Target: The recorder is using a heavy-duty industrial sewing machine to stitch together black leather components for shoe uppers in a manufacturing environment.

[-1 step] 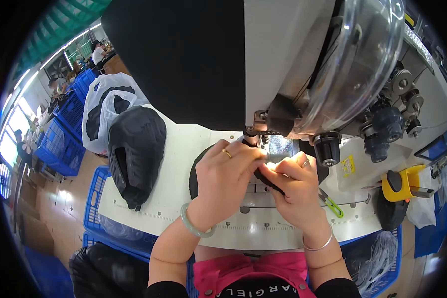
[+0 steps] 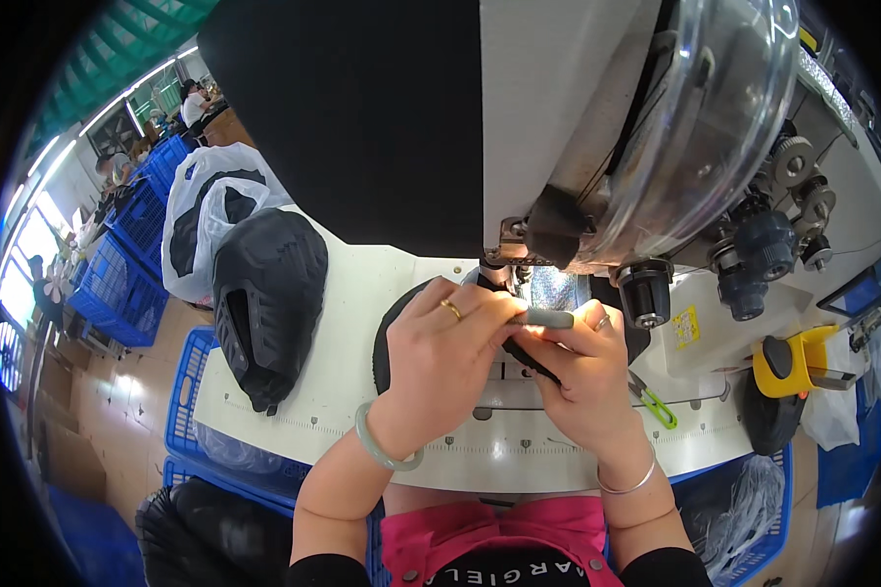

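Observation:
Under the needle area of a sewing machine [image 2: 519, 256], a black shoe upper [image 2: 392, 338] lies on the white bed, mostly hidden by my hands. A short dark grey strip [image 2: 550, 319] shows between my fingertips at its edge. My left hand [image 2: 445, 347] is closed, thumb and forefinger pinching near the strip's left end. My right hand [image 2: 585, 367] is closed too, its fingers gripping the upper's edge, with the strip's right end against them. What lies inside the fingers is partly hidden.
Stacked black shoe uppers [image 2: 269, 303] lie on the left of the bed beside a white plastic bag [image 2: 191, 215]. Green-handled snips [image 2: 656, 403] and a yellow holder [image 2: 798, 360] are at right. Blue crates [image 2: 178, 411] stand below the table. People sit far left.
The dark grey strip now shows clearly between my fingertips, where earlier it was barely visible. My fingers have shifted slightly; the upper stays in about the same place.

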Demonstrator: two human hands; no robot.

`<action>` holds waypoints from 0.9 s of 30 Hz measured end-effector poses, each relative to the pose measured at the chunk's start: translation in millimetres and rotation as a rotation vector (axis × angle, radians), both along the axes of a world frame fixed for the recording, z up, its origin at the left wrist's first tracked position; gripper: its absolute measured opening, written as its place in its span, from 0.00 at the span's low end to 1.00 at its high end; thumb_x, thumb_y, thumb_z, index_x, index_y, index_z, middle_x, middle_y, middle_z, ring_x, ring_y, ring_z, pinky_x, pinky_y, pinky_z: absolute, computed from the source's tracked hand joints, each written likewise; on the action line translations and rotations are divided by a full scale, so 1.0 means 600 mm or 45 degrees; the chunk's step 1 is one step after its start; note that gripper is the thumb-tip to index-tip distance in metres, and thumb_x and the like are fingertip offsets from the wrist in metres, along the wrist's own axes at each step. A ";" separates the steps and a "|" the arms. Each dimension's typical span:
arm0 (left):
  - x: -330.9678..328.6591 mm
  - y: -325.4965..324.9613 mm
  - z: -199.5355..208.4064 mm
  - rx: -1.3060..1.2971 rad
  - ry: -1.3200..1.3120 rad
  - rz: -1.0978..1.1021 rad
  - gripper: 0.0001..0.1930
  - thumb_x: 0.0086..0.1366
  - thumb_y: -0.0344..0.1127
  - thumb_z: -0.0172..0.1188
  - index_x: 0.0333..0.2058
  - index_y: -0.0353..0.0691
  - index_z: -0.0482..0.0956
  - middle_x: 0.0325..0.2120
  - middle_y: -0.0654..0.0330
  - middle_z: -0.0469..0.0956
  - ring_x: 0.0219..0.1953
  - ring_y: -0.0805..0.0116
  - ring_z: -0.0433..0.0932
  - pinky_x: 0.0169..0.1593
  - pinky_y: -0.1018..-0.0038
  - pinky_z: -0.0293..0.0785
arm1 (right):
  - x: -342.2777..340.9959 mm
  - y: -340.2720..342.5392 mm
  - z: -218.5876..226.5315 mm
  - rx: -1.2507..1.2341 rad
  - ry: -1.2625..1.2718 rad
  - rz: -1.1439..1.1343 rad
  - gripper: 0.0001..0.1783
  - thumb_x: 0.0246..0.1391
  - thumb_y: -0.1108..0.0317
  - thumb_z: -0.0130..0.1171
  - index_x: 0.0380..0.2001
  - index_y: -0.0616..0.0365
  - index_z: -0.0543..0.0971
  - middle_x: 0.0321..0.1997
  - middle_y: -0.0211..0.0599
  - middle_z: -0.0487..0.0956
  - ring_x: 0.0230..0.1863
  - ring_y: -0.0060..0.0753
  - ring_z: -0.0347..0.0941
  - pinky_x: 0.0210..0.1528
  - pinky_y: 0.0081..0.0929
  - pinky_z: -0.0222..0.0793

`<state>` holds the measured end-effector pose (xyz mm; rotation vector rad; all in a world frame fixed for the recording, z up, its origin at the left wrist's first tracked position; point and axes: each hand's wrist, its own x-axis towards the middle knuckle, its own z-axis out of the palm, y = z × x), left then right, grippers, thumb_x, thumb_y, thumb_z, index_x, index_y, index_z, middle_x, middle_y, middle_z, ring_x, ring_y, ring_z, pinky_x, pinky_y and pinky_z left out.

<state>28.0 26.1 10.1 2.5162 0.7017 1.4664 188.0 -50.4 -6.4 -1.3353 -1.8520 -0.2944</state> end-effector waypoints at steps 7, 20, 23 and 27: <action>-0.024 0.003 -0.006 0.405 0.271 -0.052 0.14 0.45 0.27 0.64 0.34 0.38 0.83 0.35 0.63 0.81 0.40 0.63 0.78 0.47 0.65 0.73 | 0.016 -0.006 -0.016 0.036 -0.027 0.067 0.15 0.30 0.77 0.66 0.29 0.53 0.84 0.35 0.24 0.80 0.33 0.33 0.71 0.46 0.37 0.61; -0.024 0.009 0.002 0.439 0.350 -0.058 0.14 0.48 0.28 0.62 0.37 0.38 0.82 0.37 0.64 0.81 0.43 0.64 0.78 0.49 0.65 0.74 | 0.019 0.002 -0.017 0.134 0.010 0.083 0.17 0.27 0.77 0.64 0.29 0.53 0.83 0.36 0.23 0.80 0.38 0.35 0.74 0.46 0.39 0.63; -0.025 0.013 0.004 0.418 0.359 -0.058 0.14 0.48 0.27 0.62 0.37 0.38 0.82 0.37 0.64 0.81 0.43 0.64 0.78 0.50 0.64 0.75 | 0.015 0.004 -0.017 0.146 0.002 0.062 0.17 0.28 0.77 0.63 0.29 0.52 0.83 0.35 0.23 0.80 0.37 0.35 0.74 0.45 0.39 0.63; -0.027 0.016 0.004 0.397 0.346 -0.063 0.15 0.47 0.27 0.64 0.38 0.38 0.82 0.37 0.63 0.80 0.44 0.63 0.78 0.50 0.63 0.75 | 0.009 0.005 -0.018 0.151 -0.022 0.058 0.17 0.29 0.77 0.63 0.30 0.52 0.82 0.35 0.24 0.79 0.37 0.35 0.73 0.45 0.39 0.62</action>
